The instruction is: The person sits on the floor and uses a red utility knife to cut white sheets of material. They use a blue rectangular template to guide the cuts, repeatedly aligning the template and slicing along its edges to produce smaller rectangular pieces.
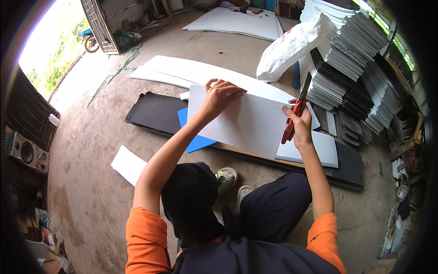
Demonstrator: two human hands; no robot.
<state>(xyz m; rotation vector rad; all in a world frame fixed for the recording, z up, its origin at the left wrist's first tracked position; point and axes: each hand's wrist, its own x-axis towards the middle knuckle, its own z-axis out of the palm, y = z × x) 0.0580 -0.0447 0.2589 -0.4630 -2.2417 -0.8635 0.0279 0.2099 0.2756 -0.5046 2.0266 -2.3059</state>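
Observation:
My right hand (301, 125) is closed around red-handled scissors (296, 112), their dark blades pointing up and away from me. The hand is by the right end of a white rectangular sheet (255, 125). Over the sheet's far left part is my left hand (221, 97), fingers loosely bent and apart, casting a shadow on the white surface. Whether its fingertips touch the sheet I cannot tell. Beneath the sheet, a blue piece (200, 144) sticks out on the left, and a white panel (315, 150) shows on the right. Black panels (155, 112) lie under these.
Large white sheets (182, 71) lie just beyond the work. At the right, a tall stack of white and dark sheets (351, 50) stands behind a white sack (292, 45). A white offcut (129, 164) lies on the floor, and a speaker (28, 153) stands far left.

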